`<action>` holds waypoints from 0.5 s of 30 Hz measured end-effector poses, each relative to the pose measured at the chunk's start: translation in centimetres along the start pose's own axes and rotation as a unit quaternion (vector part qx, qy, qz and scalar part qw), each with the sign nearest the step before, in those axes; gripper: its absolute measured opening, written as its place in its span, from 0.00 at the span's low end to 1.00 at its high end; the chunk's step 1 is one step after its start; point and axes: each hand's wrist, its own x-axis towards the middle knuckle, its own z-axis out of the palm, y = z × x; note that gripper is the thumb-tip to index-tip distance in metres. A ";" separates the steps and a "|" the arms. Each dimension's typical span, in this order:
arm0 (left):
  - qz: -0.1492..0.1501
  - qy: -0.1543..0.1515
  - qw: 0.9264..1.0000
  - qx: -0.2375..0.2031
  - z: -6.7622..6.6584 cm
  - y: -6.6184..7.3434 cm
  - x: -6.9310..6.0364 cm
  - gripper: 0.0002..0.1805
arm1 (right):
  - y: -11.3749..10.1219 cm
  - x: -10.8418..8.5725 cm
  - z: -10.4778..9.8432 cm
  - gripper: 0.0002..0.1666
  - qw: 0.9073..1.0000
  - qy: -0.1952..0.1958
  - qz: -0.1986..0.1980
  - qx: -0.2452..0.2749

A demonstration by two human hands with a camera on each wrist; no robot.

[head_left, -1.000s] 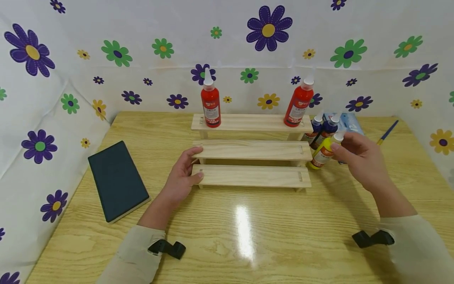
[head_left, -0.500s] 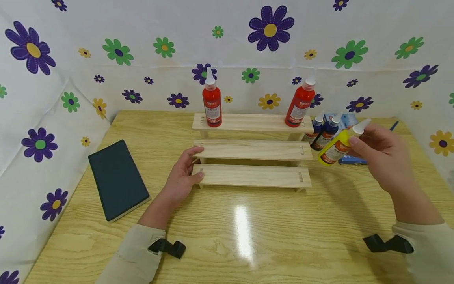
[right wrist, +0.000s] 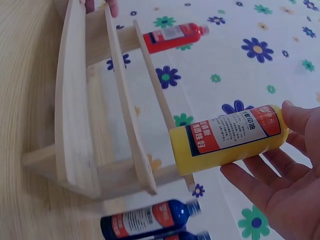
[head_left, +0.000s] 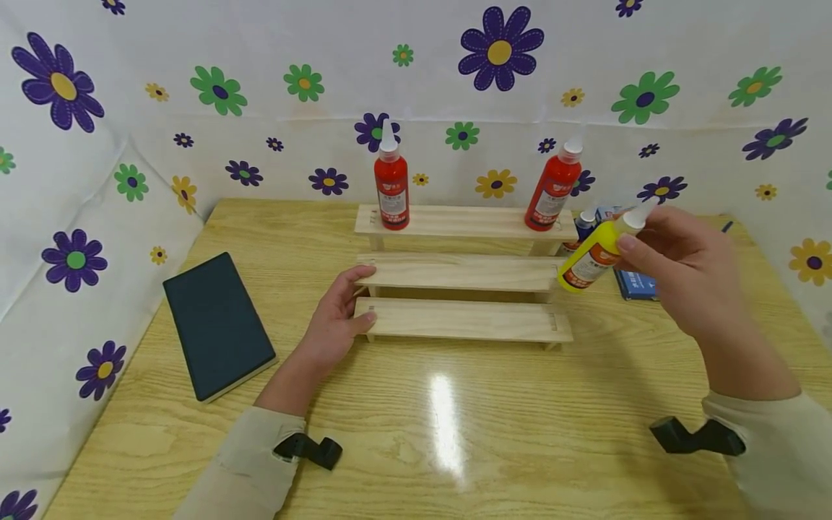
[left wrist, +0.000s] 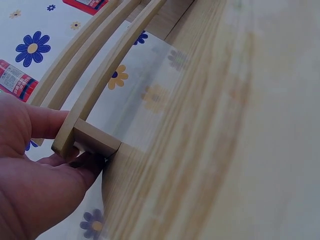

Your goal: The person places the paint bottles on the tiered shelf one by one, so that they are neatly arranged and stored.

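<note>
Head view: right hand point(head_left: 689, 271) pinches the yellow bottle point(head_left: 588, 261), tilted near the right end of the wooden rack point(head_left: 464, 271) (two red bottles point(head_left: 392, 193) up top!). Left wrist: left hand point(left wrist: 40, 182) grips the rack's end. Right wrist: fingers clamped on that bottle.

Stepped rack point(head_left: 461, 318) at centre, smooth matt wood, grain showing; yellow bottle point(head_left: 591, 260) at 3 o'clock, smooth shiny plastic; dark book point(head_left: 219, 325) at 8, matt cover, pale paper edge; tabletop point(head_left: 448, 433) wood-grained, glossy with glare at 6; backdrop point(head_left: 364, 43) at 12, creased sheeting.
</note>
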 end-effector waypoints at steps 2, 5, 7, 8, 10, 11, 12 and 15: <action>0.000 0.001 1.000 0.000 0.0 0.0 0.0 0.35 | -0.3 0.5 0.7 0.17 1.000 -0.014 -0.008 0.004; 0.000 0.000 1.000 0.000 0.0 0.0 0.0 0.35 | -0.7 1.2 1.7 0.16 0.999 -0.032 -0.019 0.014; 0.002 0.000 1.000 0.000 0.0 0.0 0.0 0.35 | -0.9 1.6 2.4 0.15 0.999 -0.038 -0.028 -0.012; 0.003 -0.001 1.000 0.000 0.0 0.0 0.0 0.35 | -1.1 1.8 2.8 0.15 0.998 -0.039 -0.032 -0.025; 0.004 -0.001 1.000 0.001 0.0 0.0 0.0 0.35 | -1.3 2.1 3.6 0.16 0.998 -0.042 -0.038 -0.035; 0.004 0.000 1.000 0.002 0.0 0.0 0.0 0.35 | -1.4 2.3 4.0 0.16 0.997 -0.043 -0.042 -0.047; 0.003 0.000 1.000 0.003 0.0 0.0 0.0 0.35 | -1.6 2.5 4.4 0.16 0.997 -0.045 -0.045 -0.045; 0.002 0.000 1.000 0.004 0.0 0.1 -0.1 0.35 | -1.9 3.3 5.8 0.15 0.997 -0.061 -0.052 0.001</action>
